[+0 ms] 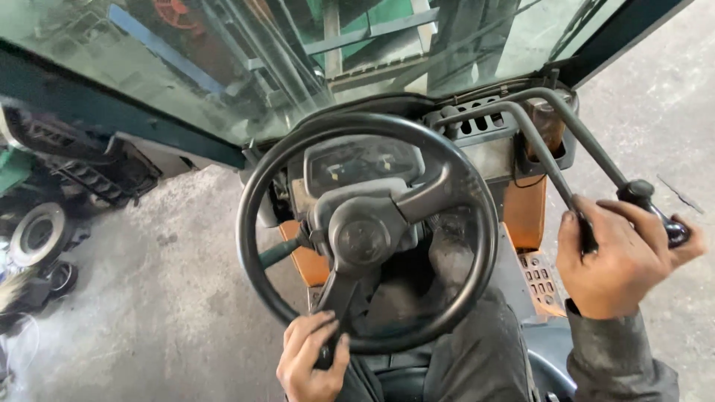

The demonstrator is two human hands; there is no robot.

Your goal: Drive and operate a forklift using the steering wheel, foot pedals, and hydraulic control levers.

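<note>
I sit in a vehicle cab behind a black steering wheel [257, 179]. My left hand [309, 361] grips the knob on the wheel's lower rim, near my lap. My right hand [618, 257] is closed around a long grey control lever [544, 152], with fingers reaching the black knob [674, 231] of a second lever [588, 141] beside it. A small instrument panel [361, 160] sits behind the wheel hub [361, 238].
The windscreen [223, 67] fills the top of the view. Grey concrete floor [156, 298] lies to the left, with wheels and machine parts [37, 238] at the far left. An orange body panel [525, 212] and a pedal plate [542, 279] sit under the levers.
</note>
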